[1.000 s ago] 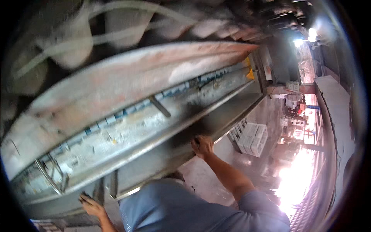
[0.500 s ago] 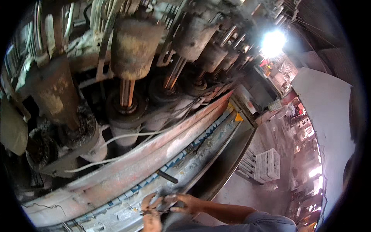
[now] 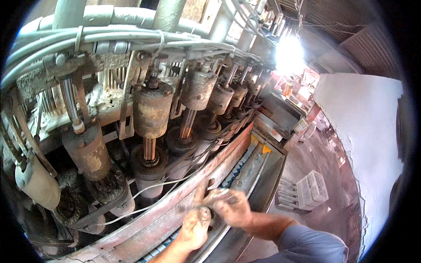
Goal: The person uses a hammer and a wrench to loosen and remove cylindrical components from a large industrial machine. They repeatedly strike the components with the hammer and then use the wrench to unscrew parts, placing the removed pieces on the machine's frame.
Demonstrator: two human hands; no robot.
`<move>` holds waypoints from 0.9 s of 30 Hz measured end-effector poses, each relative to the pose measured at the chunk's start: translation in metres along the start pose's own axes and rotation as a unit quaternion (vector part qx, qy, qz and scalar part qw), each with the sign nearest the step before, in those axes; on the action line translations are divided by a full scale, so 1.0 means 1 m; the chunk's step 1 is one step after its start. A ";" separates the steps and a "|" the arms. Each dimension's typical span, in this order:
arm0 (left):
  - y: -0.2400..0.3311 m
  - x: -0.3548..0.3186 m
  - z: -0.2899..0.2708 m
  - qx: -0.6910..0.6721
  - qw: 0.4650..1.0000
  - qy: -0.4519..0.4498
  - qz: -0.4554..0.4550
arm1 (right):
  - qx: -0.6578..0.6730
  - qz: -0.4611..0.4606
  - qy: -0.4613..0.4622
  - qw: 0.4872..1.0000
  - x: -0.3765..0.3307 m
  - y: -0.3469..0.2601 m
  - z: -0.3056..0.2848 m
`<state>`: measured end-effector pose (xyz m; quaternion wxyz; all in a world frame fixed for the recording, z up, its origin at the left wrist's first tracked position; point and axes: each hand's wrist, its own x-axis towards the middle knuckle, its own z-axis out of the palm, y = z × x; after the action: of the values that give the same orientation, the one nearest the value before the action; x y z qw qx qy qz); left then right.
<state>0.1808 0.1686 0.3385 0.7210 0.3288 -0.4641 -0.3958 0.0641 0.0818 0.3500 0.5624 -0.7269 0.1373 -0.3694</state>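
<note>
Head view: both hands meet just beside the rusty red machine rail (image 3: 175,215). Right hand (image 3: 230,206) is clamped on a small grey part (image 3: 215,194); left hand (image 3: 195,228) pinches under it. Work looks mid-way, part not yet set down.

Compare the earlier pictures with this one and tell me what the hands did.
A second ago they were spread apart on the metal channel. Now the left hand and right hand meet at the reddish rail, around something small and blurred. The view tilted up onto the rusty cylinders. The rail stayed put.
</note>
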 end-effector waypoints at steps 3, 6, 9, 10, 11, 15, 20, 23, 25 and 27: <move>0.019 0.012 -0.033 0.189 0.976 0.006 0.108 | -0.105 -0.176 -0.058 0.977 0.060 -0.059 -0.013; 0.051 0.040 -0.051 0.399 0.864 0.098 0.292 | -0.345 -0.361 -0.061 0.864 0.107 -0.099 -0.033; 0.077 0.072 -0.056 0.476 0.771 0.260 0.334 | -0.458 -0.464 -0.080 0.754 0.149 -0.124 -0.020; 0.079 0.086 -0.057 0.473 0.769 0.286 0.320 | -0.468 -0.494 -0.091 0.727 0.160 -0.127 -0.017; 0.078 0.099 -0.059 0.469 0.768 0.311 0.306 | -0.487 -0.488 -0.096 0.718 0.165 -0.132 -0.012; 0.061 0.132 -0.073 0.512 0.745 0.350 0.247 | -0.518 -0.490 -0.129 0.689 0.178 -0.128 -0.001; 0.041 0.144 -0.089 0.536 0.731 0.333 0.259 | -0.590 -0.486 -0.137 0.630 0.173 -0.133 0.023; 0.040 0.145 -0.086 0.529 0.735 0.328 0.269 | -0.546 -0.484 -0.094 0.678 0.175 -0.122 0.016; 0.045 0.144 -0.088 0.534 0.729 0.331 0.272 | -0.388 -0.481 -0.053 0.785 0.188 -0.097 0.000; 0.038 0.148 -0.089 0.535 0.725 0.326 0.285 | -0.010 -0.131 -0.038 0.991 0.184 -0.071 -0.016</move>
<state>0.3116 0.0664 0.3997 0.6111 0.6213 -0.4067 0.2740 0.1644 -0.0192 0.4874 0.5066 -0.7579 0.0230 -0.4104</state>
